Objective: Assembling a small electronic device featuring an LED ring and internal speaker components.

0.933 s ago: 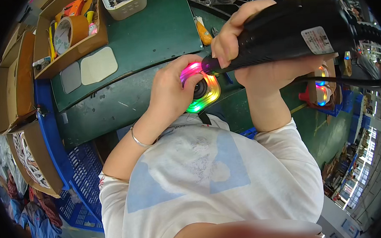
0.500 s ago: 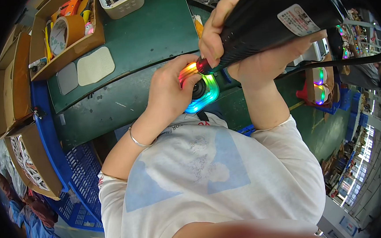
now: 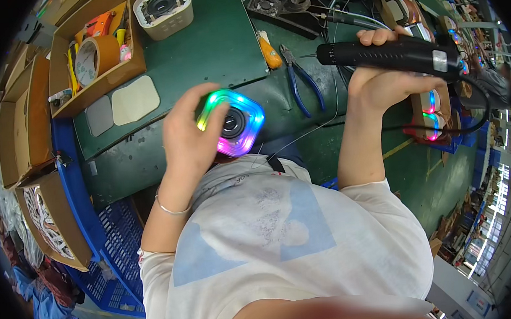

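Observation:
My left hand is closed on the near-left side of a small square speaker. The speaker's rim glows in rainbow colours around a black round cone, which faces up. Off to the right, my right hand is wrapped around a black electric screwdriver; its thin bit points left, well apart from the speaker. Blue-handled pliers lie on the green table between the two hands. Beside them is a tool with an orange handle.
A cardboard box with tape and tools stands at the far left, near a cream speaker housing. Two flat rounded pads lie before it. Black equipment with cables occupies the back. Blue crates flank the left side.
The screwdriver has come away from the speaker, moving right and lower in my right hand. My left hand has carried the speaker left and turned its face upward.

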Demonstrator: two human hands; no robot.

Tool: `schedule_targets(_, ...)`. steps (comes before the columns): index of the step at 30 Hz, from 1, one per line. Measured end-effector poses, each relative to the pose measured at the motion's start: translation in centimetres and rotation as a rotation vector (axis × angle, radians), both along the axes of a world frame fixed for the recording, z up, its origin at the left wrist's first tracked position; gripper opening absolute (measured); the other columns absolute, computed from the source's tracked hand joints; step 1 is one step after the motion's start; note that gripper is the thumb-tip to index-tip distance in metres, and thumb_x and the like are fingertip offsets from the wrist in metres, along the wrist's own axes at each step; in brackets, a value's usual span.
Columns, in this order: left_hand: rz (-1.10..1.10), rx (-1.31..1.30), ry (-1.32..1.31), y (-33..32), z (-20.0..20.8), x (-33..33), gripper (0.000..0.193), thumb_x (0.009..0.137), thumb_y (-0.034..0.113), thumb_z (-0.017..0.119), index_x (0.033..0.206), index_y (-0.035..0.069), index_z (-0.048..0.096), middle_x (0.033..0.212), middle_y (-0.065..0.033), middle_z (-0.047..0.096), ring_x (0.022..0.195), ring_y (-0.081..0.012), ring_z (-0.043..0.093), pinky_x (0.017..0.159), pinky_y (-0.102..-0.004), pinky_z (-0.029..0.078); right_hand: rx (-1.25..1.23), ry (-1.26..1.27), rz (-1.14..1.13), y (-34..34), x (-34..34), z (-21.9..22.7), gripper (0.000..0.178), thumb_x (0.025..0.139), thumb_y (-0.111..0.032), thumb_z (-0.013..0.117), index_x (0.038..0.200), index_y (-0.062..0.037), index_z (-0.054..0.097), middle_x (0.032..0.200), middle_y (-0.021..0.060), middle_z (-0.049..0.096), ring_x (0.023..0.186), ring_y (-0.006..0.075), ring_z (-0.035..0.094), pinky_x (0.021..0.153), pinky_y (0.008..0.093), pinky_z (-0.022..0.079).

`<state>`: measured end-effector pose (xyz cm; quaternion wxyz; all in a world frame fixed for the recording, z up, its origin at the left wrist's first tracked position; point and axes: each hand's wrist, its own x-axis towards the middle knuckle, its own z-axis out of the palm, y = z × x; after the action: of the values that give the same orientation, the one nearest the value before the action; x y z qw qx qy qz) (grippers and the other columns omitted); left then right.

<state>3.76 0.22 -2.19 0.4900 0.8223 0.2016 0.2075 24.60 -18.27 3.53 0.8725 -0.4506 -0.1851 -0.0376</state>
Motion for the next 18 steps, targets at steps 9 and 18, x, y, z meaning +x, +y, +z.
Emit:
schedule_targets(9, 0.336, 0.640, 0.105, 6.1, -0.4, -2.7, 0.062, 0.077, 0.011, 0.080, 0.134, 0.006, 0.055, 0.138, -0.0201, 0.055, 0.131, -0.0420, 0.047, 0.110, -0.0482, 0.038, 0.031, 0.006, -0.239, -1.2, -1.3, -7.7, 0.058, 0.098, -0.056, 0.045, 0.115, -0.0009, 0.051, 0.104, 0.0181, 0.063, 0.108, 0.0329, 0.060, 0.107, 0.0473, 0.040)
schedule_targets(18, 0.193, 0.694, 0.233, 8.4, 1.1, -4.2, 0.059, 0.073, 0.012, 0.083, 0.127, 0.005, 0.060, 0.126, -0.0169, 0.063, 0.127, -0.0406, 0.052, 0.109, -0.0469, 0.039, -0.184, 0.577, 0.260, -4.5, -5.9, -9.3, 0.050, 0.107, -0.044, 0.034, 0.119, 0.0002, 0.055, 0.101, 0.0154, 0.065, 0.090, 0.0241, 0.065, 0.076, 0.0342, 0.053)
